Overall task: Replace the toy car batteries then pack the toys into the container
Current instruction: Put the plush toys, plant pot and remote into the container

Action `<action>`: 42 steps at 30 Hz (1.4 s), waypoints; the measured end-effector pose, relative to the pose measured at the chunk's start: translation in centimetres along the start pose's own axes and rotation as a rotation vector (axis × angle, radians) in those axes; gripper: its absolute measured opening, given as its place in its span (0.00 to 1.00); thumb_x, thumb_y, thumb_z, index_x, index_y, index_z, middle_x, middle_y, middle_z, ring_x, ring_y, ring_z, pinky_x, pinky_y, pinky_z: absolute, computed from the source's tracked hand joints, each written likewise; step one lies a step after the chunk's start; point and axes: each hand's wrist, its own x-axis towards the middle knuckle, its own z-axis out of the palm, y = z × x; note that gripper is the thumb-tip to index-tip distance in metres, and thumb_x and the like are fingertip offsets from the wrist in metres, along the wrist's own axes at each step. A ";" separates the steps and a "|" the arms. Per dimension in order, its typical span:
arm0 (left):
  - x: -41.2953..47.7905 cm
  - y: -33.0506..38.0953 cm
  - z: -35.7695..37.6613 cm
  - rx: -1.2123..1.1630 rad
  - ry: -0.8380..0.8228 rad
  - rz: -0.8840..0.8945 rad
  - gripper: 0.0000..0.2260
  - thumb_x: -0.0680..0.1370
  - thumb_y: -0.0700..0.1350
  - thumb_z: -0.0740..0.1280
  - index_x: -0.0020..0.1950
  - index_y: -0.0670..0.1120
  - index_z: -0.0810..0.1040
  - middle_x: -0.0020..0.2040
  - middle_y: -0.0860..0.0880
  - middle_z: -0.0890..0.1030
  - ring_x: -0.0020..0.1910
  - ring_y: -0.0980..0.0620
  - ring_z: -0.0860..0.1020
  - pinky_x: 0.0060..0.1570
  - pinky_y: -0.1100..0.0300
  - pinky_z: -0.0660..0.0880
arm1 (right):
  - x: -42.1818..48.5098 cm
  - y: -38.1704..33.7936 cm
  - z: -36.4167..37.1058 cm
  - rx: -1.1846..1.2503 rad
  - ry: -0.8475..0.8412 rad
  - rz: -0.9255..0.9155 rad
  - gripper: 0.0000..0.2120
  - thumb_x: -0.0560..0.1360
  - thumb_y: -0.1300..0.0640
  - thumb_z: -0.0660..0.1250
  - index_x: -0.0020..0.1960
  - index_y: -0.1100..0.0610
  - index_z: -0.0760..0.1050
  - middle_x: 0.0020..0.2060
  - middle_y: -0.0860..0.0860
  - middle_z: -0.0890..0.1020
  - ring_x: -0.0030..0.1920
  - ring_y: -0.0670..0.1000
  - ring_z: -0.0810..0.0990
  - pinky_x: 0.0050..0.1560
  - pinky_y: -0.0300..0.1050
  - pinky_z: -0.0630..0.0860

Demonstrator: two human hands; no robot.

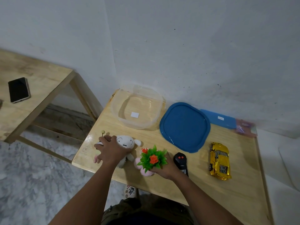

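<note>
One car [219, 161], one container [138, 106], two hands

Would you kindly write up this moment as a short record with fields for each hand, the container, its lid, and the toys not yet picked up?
left hand: pressed over the white plush toy, which lies on the table
right hand: holding a pink pot with a green plastic plant
container: clear, open, nothing packed inside
lid: blue, flat on the table beside the container
untouched toys: yellow toy car; black remote
</note>
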 end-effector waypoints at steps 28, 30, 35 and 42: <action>3.6 9.0 -13.9 -0.274 0.004 0.435 0.46 0.52 0.63 0.72 0.69 0.53 0.69 0.67 0.46 0.63 0.69 0.43 0.61 0.66 0.50 0.66 | 1.8 -17.1 -10.6 0.218 0.169 -0.296 0.10 0.72 0.62 0.74 0.46 0.48 0.80 0.43 0.43 0.83 0.45 0.39 0.79 0.46 0.38 0.76; 5.1 10.1 -14.2 -0.147 -0.063 0.455 0.47 0.52 0.62 0.71 0.71 0.53 0.66 0.68 0.46 0.61 0.69 0.42 0.60 0.64 0.51 0.64 | 3.1 -17.7 -11.1 0.168 0.169 -0.265 0.09 0.71 0.65 0.73 0.44 0.51 0.80 0.41 0.46 0.82 0.43 0.42 0.79 0.46 0.41 0.76; 9.1 11.6 -13.7 0.100 -0.218 0.559 0.54 0.48 0.67 0.68 0.73 0.53 0.62 0.70 0.46 0.58 0.70 0.40 0.57 0.69 0.48 0.62 | 6.6 -18.0 -12.0 -0.016 0.154 -0.186 0.03 0.69 0.68 0.71 0.43 0.66 0.79 0.36 0.53 0.79 0.38 0.46 0.78 0.39 0.41 0.75; 12.2 13.3 -11.7 0.414 -0.333 0.687 0.46 0.63 0.58 0.77 0.75 0.53 0.58 0.69 0.47 0.56 0.71 0.40 0.54 0.67 0.42 0.65 | 9.5 -19.1 -12.7 -0.179 0.028 -0.139 0.04 0.69 0.68 0.73 0.40 0.61 0.80 0.34 0.50 0.82 0.34 0.37 0.78 0.38 0.32 0.75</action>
